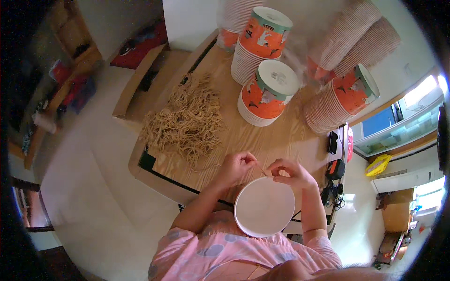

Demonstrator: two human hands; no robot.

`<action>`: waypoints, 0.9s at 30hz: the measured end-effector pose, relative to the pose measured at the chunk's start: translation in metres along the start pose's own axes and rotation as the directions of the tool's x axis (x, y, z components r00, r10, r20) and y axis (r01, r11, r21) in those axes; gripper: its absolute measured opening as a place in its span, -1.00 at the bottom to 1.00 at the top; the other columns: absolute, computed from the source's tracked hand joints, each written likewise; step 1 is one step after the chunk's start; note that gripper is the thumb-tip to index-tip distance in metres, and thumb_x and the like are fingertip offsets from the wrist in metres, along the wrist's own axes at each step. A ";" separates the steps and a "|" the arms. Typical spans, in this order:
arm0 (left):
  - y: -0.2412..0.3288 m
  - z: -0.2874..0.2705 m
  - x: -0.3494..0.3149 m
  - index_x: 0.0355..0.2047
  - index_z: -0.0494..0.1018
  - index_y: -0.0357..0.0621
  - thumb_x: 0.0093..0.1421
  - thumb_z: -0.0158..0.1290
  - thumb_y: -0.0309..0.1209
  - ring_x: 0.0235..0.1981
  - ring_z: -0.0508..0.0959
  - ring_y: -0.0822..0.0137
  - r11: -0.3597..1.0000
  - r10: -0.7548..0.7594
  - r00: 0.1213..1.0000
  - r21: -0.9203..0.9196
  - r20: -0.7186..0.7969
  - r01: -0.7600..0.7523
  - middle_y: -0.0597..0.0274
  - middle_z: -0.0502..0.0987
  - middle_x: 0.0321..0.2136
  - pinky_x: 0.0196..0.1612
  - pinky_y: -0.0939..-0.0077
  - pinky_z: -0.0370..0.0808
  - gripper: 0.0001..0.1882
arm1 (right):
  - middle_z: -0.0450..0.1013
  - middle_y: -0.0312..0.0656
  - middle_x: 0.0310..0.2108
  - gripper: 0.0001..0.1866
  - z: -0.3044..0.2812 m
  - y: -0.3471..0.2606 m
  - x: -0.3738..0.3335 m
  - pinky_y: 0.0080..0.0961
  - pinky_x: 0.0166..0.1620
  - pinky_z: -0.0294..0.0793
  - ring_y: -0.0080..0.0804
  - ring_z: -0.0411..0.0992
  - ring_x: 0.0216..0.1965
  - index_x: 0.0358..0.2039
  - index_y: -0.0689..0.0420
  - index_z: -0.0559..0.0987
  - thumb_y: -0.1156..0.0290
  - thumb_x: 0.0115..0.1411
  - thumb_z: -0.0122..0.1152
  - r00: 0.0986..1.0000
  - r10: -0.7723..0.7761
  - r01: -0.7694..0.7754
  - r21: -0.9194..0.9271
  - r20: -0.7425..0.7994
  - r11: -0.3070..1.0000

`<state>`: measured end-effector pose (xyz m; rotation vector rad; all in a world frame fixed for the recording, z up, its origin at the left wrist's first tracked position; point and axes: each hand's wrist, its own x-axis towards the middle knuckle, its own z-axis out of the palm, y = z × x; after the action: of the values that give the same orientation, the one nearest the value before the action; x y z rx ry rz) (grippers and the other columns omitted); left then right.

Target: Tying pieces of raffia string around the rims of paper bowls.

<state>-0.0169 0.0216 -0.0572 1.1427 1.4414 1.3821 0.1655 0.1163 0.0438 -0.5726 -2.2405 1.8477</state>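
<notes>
Head view: 1 tub is propped against the shirt by the table edge, white face up, prob. so fingers are freed for its rim. 1 strand is pinched in L hand, tips closed; R hand is curled at the rim, grip can't be told. 1 string heap is set L, prob. for easy reach. 3 unbagged stacks are stood behind; bagged stacks, approx. 3.

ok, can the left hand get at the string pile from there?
Likely yes: the left hand is close to the string pile, with only tabletop between. It seems to be pinching a strand, so it may first need to let go.
</notes>
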 end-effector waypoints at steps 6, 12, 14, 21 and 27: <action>0.090 -0.037 -0.012 -0.52 0.47 -0.21 -0.02 0.14 -0.50 -0.47 0.49 0.29 0.905 0.339 0.941 0.277 -0.016 -0.322 0.21 0.48 -0.52 -0.39 0.45 0.42 -0.93 | 0.44 -0.17 -0.35 -0.83 -0.002 -0.011 -0.025 -0.53 -0.36 0.40 -0.41 0.41 -0.36 -0.32 0.20 0.52 0.62 0.07 0.02 0.974 -0.116 0.022 -0.422 -0.197 0.906; 0.091 -0.033 -0.030 -0.52 0.46 -0.13 -0.05 0.17 -0.49 -0.46 0.45 0.23 0.725 0.421 0.902 0.632 -0.093 -0.274 0.24 0.38 -0.51 -0.42 0.34 0.39 -0.90 | 0.44 -0.11 -0.48 -0.84 0.023 -0.018 -0.052 -0.55 -0.50 0.39 -0.45 0.41 -0.59 -0.32 0.23 0.51 0.59 0.07 0.00 0.769 -0.006 -0.293 -0.361 -0.639 0.885; 0.081 -0.031 -0.033 -0.51 0.45 -0.12 -0.06 0.17 -0.49 -0.47 0.44 0.23 0.736 0.379 0.918 0.640 -0.115 -0.223 0.24 0.36 -0.52 -0.43 0.34 0.39 -0.89 | 0.43 -0.09 -0.53 -0.85 0.040 -0.018 -0.064 -0.52 -0.50 0.41 -0.43 0.43 -0.62 -0.32 0.24 0.50 0.58 0.09 0.00 0.772 0.121 -0.322 -0.221 -0.625 0.921; 0.086 -0.030 -0.019 -0.47 0.46 -0.21 -0.03 0.15 -0.56 -0.40 0.49 0.23 0.792 0.361 0.929 0.554 -0.085 -0.258 0.20 0.42 -0.46 -0.34 0.47 0.45 -0.91 | 0.46 0.00 -0.34 -0.81 0.089 -0.049 -0.090 -0.35 -0.33 0.48 -0.14 0.49 -0.39 -0.25 0.27 0.49 0.50 0.13 0.05 0.995 0.056 -0.076 -0.269 -0.082 0.960; 0.093 -0.012 -0.007 -0.49 0.44 -0.19 -0.03 0.13 -0.52 -0.40 0.49 0.20 0.851 0.322 0.908 0.339 0.267 -0.402 0.19 0.47 -0.47 -0.33 0.39 0.44 -0.91 | 0.47 -0.10 -0.39 -0.83 0.089 -0.045 -0.084 -0.40 -0.34 0.46 -0.24 0.47 -0.43 -0.28 0.26 0.52 0.46 0.13 0.09 0.959 -0.210 0.245 -0.186 0.191 0.952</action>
<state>-0.0203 0.0109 0.0364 1.8403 1.4348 1.2042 0.2001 -0.0042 0.0776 -0.1776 -2.5068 1.6155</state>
